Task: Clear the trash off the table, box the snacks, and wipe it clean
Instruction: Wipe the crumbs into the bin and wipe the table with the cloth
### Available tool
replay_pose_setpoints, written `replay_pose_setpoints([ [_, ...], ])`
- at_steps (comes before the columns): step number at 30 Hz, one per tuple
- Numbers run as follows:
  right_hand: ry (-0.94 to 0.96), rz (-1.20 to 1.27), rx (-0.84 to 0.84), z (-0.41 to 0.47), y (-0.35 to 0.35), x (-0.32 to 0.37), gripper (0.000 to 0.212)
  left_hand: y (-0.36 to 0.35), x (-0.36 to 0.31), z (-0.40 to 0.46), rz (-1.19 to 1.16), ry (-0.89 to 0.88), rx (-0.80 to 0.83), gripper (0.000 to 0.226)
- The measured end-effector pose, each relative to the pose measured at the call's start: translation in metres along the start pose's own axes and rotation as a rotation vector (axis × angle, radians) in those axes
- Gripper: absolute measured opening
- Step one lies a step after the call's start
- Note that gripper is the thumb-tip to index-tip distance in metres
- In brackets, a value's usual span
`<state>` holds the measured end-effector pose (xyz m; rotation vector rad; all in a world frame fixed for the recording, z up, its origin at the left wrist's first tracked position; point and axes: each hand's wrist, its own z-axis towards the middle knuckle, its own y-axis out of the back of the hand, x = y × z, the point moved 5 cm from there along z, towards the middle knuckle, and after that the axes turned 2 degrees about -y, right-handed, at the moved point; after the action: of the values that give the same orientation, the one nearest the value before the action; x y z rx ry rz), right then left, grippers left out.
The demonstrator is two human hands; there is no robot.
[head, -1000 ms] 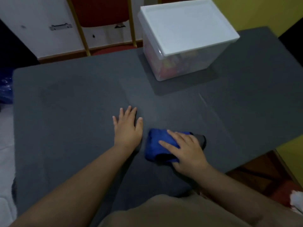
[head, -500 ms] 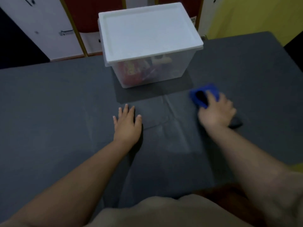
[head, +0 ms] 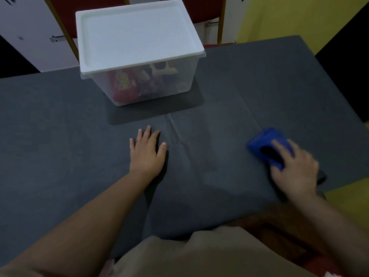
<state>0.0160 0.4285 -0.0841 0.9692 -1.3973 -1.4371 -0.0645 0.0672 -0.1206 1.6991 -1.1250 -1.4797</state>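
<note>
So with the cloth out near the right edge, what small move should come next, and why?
Probably sweep the cloth back leftward across the table. The right hand presses it flat near the right edge, so little surface is left that way. The left hand rests flat mid-table, the lidded box already holds the snacks, and no trash shows, so wiping is what remains.
</note>
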Motion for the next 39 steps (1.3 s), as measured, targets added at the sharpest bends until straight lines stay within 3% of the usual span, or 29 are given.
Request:
replay_pose_setpoints([
  [3,-0.473,0.042,0.02,0.024,-0.002,-0.015,0.058,-0.004,-0.005,-0.001,0.06,0.039,0.036,0.056],
  [5,-0.526,0.015,0.021,0.027,-0.005,0.014,0.06,-0.009,-0.014,-0.001,0.097,0.049,0.06,0.057],
  [11,0.167,0.073,0.022,-0.049,-0.01,0.126,0.069,-0.022,-0.048,0.002,0.079,-0.085,0.126,0.052],
  [13,0.309,0.074,0.058,-0.093,-0.013,0.119,0.067,-0.029,-0.058,0.003,0.12,-0.1,0.145,0.054],
  [15,0.316,0.059,0.075,-0.121,-0.011,0.087,0.065,-0.037,-0.069,0.002,0.159,-0.108,0.17,0.056],
  [17,0.231,0.031,0.038,-0.118,-0.005,0.037,0.069,-0.044,-0.084,0.001,0.181,-0.138,0.189,0.057],
  [20,-0.073,-0.004,0.033,-0.075,0.0,-0.062,0.079,-0.059,-0.117,0.006,0.182,-0.193,0.185,0.056],
  [24,-0.423,-0.027,0.032,0.006,0.002,-0.176,0.063,-0.074,-0.155,0.017,0.189,-0.147,0.141,0.056],
  [27,-0.571,-0.029,0.058,0.06,-0.001,-0.23,0.061,-0.085,-0.18,0.022,0.148,-0.097,0.104,0.055],
  [30,-0.67,0.047,0.097,0.102,-0.003,-0.236,0.062,-0.091,-0.194,0.025,0.107,-0.041,0.047,0.053],
  [33,-0.434,0.034,0.074,0.114,-0.005,-0.17,0.062,-0.093,-0.194,0.024,0.09,-0.001,-0.023,0.05],
  [37,0.323,0.108,0.053,0.039,-0.017,-0.049,0.072,-0.092,-0.191,0.023,0.056,0.017,-0.082,0.046],
  [39,0.652,0.125,0.13,0.002,-0.018,-0.045,0.076,-0.092,-0.191,0.023,0.061,0.008,-0.074,0.046],
])
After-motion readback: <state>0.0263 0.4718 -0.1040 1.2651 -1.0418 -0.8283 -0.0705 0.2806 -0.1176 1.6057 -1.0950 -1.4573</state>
